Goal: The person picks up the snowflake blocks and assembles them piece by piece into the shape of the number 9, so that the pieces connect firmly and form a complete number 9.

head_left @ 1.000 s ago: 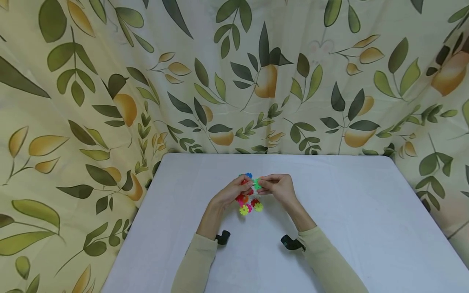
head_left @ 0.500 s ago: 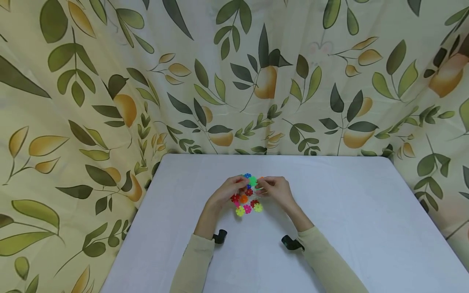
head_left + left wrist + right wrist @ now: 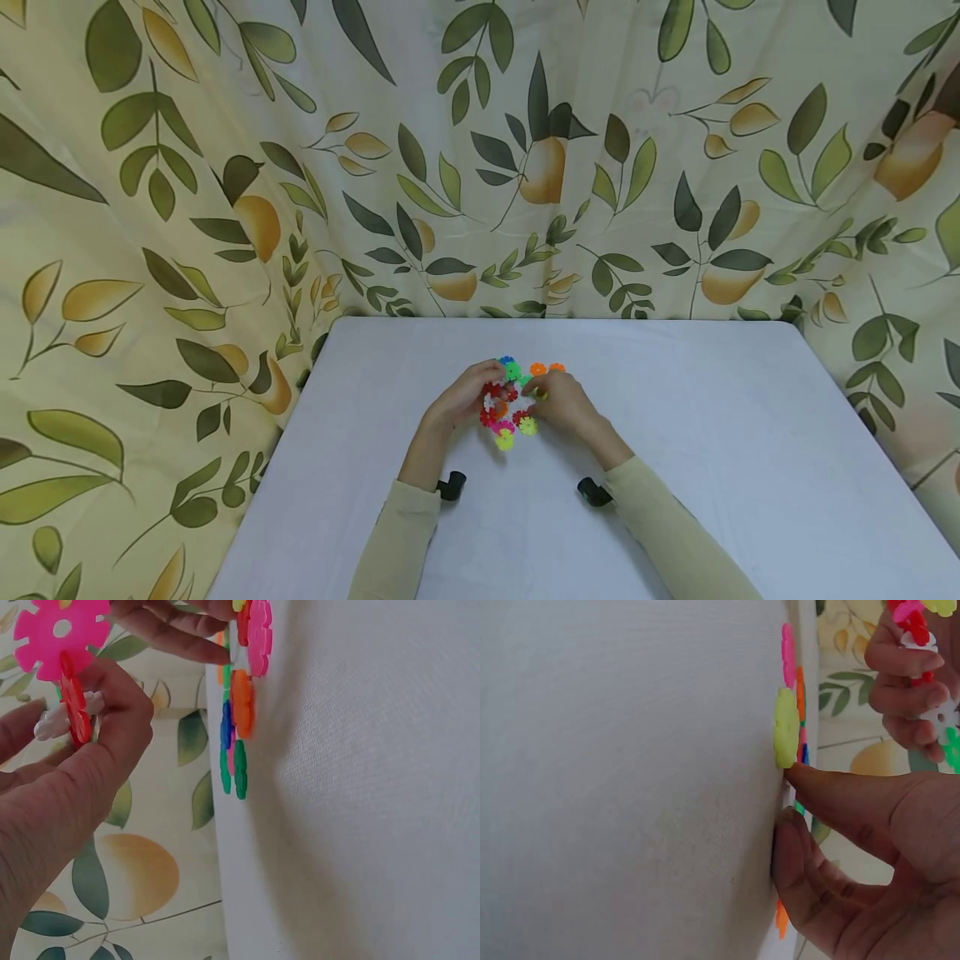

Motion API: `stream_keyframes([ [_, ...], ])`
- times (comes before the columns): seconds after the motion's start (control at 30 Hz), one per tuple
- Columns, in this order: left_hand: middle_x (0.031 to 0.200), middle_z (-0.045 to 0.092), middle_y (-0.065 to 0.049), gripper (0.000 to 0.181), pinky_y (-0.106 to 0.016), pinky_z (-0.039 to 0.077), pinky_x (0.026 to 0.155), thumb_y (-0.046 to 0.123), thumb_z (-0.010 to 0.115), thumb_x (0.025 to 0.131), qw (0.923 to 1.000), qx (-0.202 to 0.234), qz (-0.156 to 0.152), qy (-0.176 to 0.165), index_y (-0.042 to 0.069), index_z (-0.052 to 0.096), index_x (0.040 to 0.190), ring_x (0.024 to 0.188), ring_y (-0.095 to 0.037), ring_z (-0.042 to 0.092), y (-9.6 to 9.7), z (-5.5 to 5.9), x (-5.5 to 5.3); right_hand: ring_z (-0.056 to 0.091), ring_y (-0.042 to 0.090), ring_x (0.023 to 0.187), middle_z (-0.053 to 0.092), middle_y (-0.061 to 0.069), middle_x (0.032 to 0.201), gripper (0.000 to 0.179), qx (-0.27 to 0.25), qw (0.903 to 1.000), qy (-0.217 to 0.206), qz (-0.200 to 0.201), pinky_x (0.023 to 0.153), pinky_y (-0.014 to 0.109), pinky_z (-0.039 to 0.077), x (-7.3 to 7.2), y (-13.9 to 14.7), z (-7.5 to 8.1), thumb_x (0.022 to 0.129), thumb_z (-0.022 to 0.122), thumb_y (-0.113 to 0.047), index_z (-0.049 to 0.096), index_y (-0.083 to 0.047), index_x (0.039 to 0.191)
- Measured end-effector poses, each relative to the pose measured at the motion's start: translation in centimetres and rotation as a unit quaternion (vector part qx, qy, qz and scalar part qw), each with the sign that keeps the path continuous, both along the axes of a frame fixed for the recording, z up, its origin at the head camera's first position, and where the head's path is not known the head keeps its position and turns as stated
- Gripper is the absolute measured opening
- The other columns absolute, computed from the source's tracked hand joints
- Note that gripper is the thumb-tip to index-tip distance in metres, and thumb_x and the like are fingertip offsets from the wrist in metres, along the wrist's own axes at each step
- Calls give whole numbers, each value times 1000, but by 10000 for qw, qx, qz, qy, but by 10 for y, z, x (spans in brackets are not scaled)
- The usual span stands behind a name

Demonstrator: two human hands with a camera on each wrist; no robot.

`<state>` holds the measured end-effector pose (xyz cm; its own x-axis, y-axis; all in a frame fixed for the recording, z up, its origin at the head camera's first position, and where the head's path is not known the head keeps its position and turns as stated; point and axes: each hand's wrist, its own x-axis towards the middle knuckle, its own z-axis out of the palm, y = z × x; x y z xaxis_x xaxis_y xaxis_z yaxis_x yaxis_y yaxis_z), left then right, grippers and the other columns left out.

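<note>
My left hand point(image 3: 465, 396) holds a joined cluster of notched plastic snowflake discs point(image 3: 489, 417) above the table. In the left wrist view its thumb and fingers pinch a red disc point(image 3: 77, 712), with a white disc point(image 3: 51, 724) and a pink disc point(image 3: 56, 634) beside it. Green discs point(image 3: 512, 372) show at the cluster's far side. My right hand point(image 3: 567, 404) is low at the tabletop, thumb and forefinger apart. In the right wrist view its thumb tip is at the lower edge of a yellow disc point(image 3: 785, 727); nothing shows between the fingertips.
Loose discs lie on the white table point(image 3: 675, 417) around the right hand, including orange discs point(image 3: 537, 369) beyond it and a pink disc point(image 3: 788, 656). A leaf-patterned curtain point(image 3: 480, 167) hangs behind the table and along its sides.
My right hand has drawn away from the cluster and lowered to the table, uncovering orange discs behind it. My left hand keeps hold of the cluster, which has turned slightly.
</note>
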<state>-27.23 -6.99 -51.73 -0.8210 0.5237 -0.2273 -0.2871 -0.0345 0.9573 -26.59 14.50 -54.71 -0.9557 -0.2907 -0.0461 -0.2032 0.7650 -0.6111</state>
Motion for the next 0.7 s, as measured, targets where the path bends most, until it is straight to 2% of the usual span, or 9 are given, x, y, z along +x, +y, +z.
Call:
stream_keyframes([
  [0.1,103,57,-20,21,-21,51,64,17,45,110,10000,23,5,-4,-1,54,111,80,-20,56,0,-1,0,63,25,90,70,8,94,25,-75,9999,48,-148,80,44,56,1,1,2,78,91,-8,78,-5,99],
  [0.2,109,62,-25,16,-23,50,65,17,47,109,10000,-27,29,66,4,55,110,81,-21,58,0,-2,-1,62,21,80,69,4,86,24,-284,9989,129,-355,75,40,55,2,2,3,76,92,-9,74,-5,93],
  [0.33,120,63,-34,13,-24,47,67,18,50,109,9997,-127,108,161,6,54,109,82,-22,59,0,-2,0,62,16,71,69,-1,77,17,-543,9969,328,-468,66,33,52,3,6,2,80,90,-10,75,-8,89],
  [0.43,120,63,-36,13,-24,45,67,19,51,109,9996,-150,155,176,6,55,110,83,-23,56,0,-2,0,65,14,72,72,-2,80,13,-839,9943,407,-518,64,31,54,4,9,2,84,88,-13,80,-9,93],
  [0.53,114,64,-32,15,-23,47,66,21,53,110,9994,-207,171,218,7,56,110,82,-24,55,-1,-3,-1,69,15,76,76,-1,88,13,-1304,9883,484,-623,66,32,55,5,11,5,87,86,-14,82,-9,99],
  [0.7,113,65,-28,18,-23,49,65,24,55,109,9991,-285,173,275,6,58,111,82,-24,56,-2,-6,-2,75,18,79,79,1,92,10,-2165,9699,749,-824,70,32,56,8,13,15,90,84,-16,82,-11,98],
])
